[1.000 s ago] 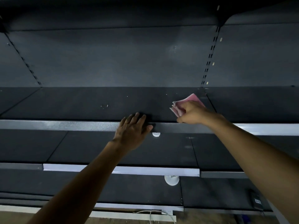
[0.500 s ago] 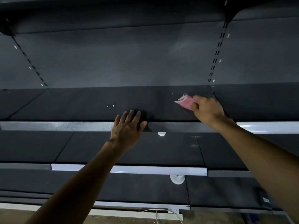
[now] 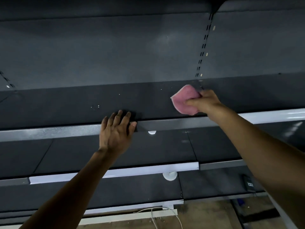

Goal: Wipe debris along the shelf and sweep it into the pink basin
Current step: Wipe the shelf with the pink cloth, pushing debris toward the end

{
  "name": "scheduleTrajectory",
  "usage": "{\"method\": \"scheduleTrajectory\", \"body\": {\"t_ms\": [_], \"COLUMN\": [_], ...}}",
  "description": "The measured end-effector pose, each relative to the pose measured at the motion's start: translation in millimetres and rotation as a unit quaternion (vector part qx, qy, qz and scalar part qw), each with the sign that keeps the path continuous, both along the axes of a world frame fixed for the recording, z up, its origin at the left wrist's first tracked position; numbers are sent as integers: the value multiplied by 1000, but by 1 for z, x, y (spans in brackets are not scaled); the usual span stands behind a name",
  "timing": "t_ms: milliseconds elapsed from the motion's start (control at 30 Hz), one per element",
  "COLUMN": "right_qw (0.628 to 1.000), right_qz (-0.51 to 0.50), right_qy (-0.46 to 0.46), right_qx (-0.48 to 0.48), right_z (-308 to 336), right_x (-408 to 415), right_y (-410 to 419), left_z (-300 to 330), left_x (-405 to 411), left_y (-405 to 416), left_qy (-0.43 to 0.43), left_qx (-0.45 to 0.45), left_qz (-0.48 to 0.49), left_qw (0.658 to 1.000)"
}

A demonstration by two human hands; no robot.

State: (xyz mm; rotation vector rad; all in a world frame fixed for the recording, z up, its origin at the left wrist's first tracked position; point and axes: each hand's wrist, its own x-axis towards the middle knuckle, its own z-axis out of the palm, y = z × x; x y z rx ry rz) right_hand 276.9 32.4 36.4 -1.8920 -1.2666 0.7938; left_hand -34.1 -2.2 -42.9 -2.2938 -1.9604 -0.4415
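Note:
My right hand (image 3: pixel 204 103) grips a pink cloth (image 3: pixel 184 100) on the dark upper shelf (image 3: pixel 66 106), near its right end by the slotted upright. Small white specks of debris (image 3: pixel 95 106) lie on the shelf to the left of the cloth, with a few more near the back wall. My left hand (image 3: pixel 115 131) rests with straight fingers on the shelf's front lip (image 3: pixel 49 131), fingertips reaching onto the shelf surface. No pink basin is in view.
Two lower dark shelves (image 3: pixel 148 151) step out below, with white price rails (image 3: pixel 115 172). White round clips (image 3: pixel 170 176) sit under the shelf edges. A white cable (image 3: pixel 165 212) lies on the brown floor. A small dark device (image 3: pixel 249 183) sits at the lower right.
My right hand has moved the pink cloth back and forth across the right end of the shelf, and more of the cloth now shows. My left hand has stayed on the front lip.

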Motion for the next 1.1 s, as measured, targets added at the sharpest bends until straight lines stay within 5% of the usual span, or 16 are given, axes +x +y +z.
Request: {"method": "scheduleTrajectory", "body": {"t_ms": [167, 400, 833, 1100], "right_qw": [995, 949, 970, 957], "right_qz": [-74, -161, -39, 122], "right_qy": [-8, -266, -240, -256], "right_qx": [70, 58, -12, 56], "right_z": [14, 18, -35, -34], "right_x": [14, 49, 16, -69], "right_y": [17, 69, 116, 125], "left_z": [1, 0, -1, 0], "left_x": [8, 17, 21, 21], "left_y": [-1, -1, -4, -4], "left_qy": [5, 10, -14, -13], "left_qx": [40, 49, 68, 51], "left_qz": [28, 57, 71, 75], "left_qw": [999, 997, 995, 996]}}
